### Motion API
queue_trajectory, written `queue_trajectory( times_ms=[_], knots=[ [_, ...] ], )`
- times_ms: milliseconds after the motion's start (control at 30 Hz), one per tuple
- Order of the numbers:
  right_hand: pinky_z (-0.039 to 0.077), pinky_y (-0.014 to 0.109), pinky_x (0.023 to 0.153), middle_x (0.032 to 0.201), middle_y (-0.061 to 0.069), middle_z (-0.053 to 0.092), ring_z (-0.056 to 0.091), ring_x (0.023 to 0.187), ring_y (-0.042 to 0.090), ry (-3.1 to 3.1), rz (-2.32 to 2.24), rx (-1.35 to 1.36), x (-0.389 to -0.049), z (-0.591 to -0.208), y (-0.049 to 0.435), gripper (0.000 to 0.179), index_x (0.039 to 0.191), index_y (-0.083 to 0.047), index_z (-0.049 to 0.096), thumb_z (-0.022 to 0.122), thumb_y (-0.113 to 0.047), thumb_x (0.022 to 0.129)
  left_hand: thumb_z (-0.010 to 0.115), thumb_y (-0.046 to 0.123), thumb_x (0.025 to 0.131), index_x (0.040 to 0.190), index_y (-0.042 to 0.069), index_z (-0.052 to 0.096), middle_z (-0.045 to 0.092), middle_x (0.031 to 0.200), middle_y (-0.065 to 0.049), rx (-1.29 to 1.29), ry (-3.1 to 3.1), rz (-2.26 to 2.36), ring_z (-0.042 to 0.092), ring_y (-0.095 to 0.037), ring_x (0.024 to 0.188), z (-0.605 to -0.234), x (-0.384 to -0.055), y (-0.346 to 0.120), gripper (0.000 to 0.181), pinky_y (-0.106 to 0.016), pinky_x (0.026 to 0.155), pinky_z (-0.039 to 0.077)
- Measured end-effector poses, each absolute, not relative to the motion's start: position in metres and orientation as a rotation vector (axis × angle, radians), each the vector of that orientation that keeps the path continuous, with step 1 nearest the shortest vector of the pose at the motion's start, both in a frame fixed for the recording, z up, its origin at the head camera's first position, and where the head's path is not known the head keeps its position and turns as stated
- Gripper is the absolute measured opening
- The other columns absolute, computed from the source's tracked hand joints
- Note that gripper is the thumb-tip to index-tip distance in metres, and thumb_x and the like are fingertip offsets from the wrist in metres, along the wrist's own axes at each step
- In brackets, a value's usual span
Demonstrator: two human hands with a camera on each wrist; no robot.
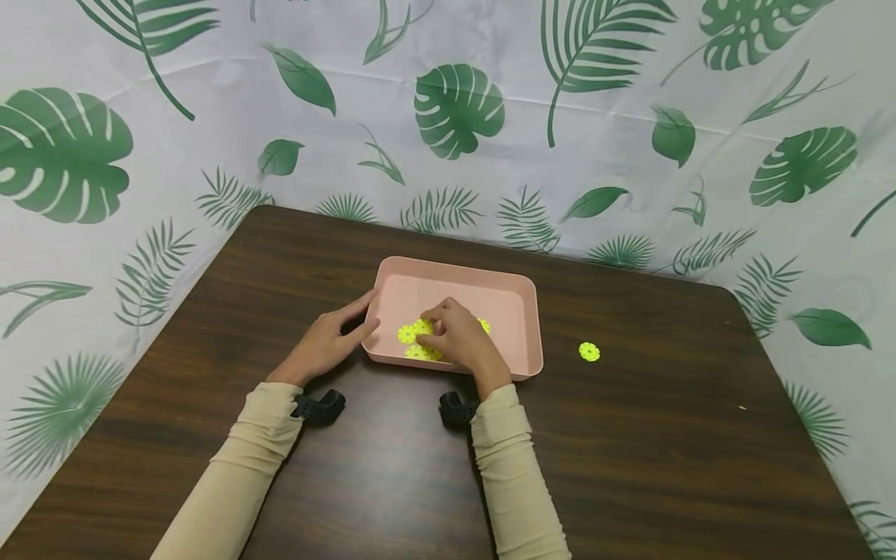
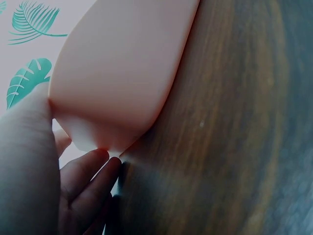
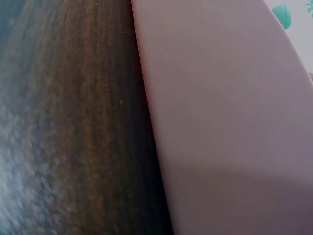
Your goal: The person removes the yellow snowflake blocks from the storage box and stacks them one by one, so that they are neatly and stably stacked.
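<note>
A shallow pink tray (image 1: 528, 323) sits on the table with several bright yellow flower-shaped discs (image 1: 407, 334) lying inside, most of them near its front left. My left hand (image 1: 323, 342) grips the tray's left end; in the left wrist view, the thumb reaches over the rim and the fingers (image 2: 85, 174) lie against the outside near the bottom. Over the front wall reaches my right hand (image 1: 462, 334), its thumb and fingers curled around a yellow disc among the others. The hand partly hides the discs. Only the tray's outer wall (image 3: 230, 112) shows in the right wrist view, not the fingers.
One more yellow flower-shaped disc (image 1: 589, 352) lies on the dark wooden table (image 1: 665, 435), right of the tray. A tiny pale scrap (image 1: 742, 407) is farther right. Behind the table hangs a white cloth (image 1: 504, 47) with green leaves.
</note>
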State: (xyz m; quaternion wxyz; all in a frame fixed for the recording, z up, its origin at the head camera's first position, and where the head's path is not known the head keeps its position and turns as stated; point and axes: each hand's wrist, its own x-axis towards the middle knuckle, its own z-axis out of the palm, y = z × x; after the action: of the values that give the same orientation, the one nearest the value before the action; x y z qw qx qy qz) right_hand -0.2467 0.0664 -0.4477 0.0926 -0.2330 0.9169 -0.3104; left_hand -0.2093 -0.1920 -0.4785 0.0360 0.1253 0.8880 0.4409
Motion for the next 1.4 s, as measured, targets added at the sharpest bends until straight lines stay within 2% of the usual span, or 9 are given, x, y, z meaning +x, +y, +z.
queue_trajectory(
  times_ms=[233, 433, 600, 833, 1067, 1400],
  knots=[
    [0.053, 0.035, 0.078, 0.112, 0.013, 0.061, 0.057, 0.086, 0.021, 2.719, -0.889, -0.682, -0.2475, -0.4473, 0.0666, 0.039, 0.128, -0.001, 0.073, 0.08, -0.017, 0.093, 0.052, 0.058, 0.105, 0.165, 0.034, 0.028, 0.036, 0.164, -0.009, 0.367, 2.731, 1.327, 0.039, -0.036, 0.148, -0.4795, -0.2106, -0.192, 0.069, -0.062, 0.117, 0.032],
    [0.052, 0.037, 0.083, 0.104, 0.012, 0.061, 0.055, 0.09, 0.023, 2.727, -0.899, -0.703, -0.25, -0.4474, 0.0659, 0.034, 0.123, 0.0, 0.075, 0.081, -0.016, 0.092, 0.052, 0.057, 0.104, 0.165, 0.034, 0.028, 0.037, 0.164, -0.008, 0.359, 2.727, 1.337, 0.039, -0.036, 0.148, -0.4781, -0.2114, -0.1921, 0.069, -0.062, 0.117, 0.032],
    [0.05, 0.034, 0.076, 0.098, 0.008, 0.062, 0.056, 0.085, 0.021, 2.749, -0.868, -0.731, -0.2506, -0.4473, 0.0656, 0.03, 0.118, -0.005, 0.076, 0.082, -0.017, 0.091, 0.052, 0.058, 0.104, 0.165, 0.034, 0.027, 0.036, 0.164, -0.008, 0.353, 2.731, 1.328, 0.039, -0.036, 0.148, -0.4774, -0.2115, -0.1916, 0.07, -0.062, 0.117, 0.032],
    [0.051, 0.032, 0.073, 0.095, 0.004, 0.064, 0.059, 0.083, 0.019, 2.767, -0.86, -0.7, -0.2485, -0.4475, 0.0658, 0.031, 0.121, -0.011, 0.076, 0.081, -0.019, 0.092, 0.051, 0.058, 0.104, 0.165, 0.033, 0.027, 0.035, 0.165, -0.009, 0.354, 2.736, 1.314, 0.038, -0.037, 0.148, -0.4777, -0.2107, -0.1912, 0.07, -0.063, 0.117, 0.031],
    [0.051, 0.031, 0.073, 0.09, 0.004, 0.064, 0.058, 0.081, 0.019, 2.759, -0.864, -0.722, -0.2487, -0.4494, 0.0668, 0.036, 0.125, -0.007, 0.076, 0.082, -0.018, 0.091, 0.052, 0.058, 0.104, 0.165, 0.033, 0.026, 0.035, 0.165, -0.01, 0.356, 2.738, 1.309, 0.038, -0.037, 0.148, -0.4783, -0.2101, -0.1912, 0.07, -0.063, 0.117, 0.031],
    [0.049, 0.03, 0.072, 0.088, 0.004, 0.063, 0.056, 0.08, 0.019, 2.753, -0.879, -0.738, -0.2489, -0.4496, 0.068, 0.032, 0.119, -0.005, 0.077, 0.084, -0.017, 0.09, 0.052, 0.059, 0.104, 0.165, 0.034, 0.026, 0.035, 0.165, -0.008, 0.355, 2.737, 1.317, 0.038, -0.036, 0.149, -0.4797, -0.211, -0.1911, 0.07, -0.062, 0.118, 0.031]
  ],
)
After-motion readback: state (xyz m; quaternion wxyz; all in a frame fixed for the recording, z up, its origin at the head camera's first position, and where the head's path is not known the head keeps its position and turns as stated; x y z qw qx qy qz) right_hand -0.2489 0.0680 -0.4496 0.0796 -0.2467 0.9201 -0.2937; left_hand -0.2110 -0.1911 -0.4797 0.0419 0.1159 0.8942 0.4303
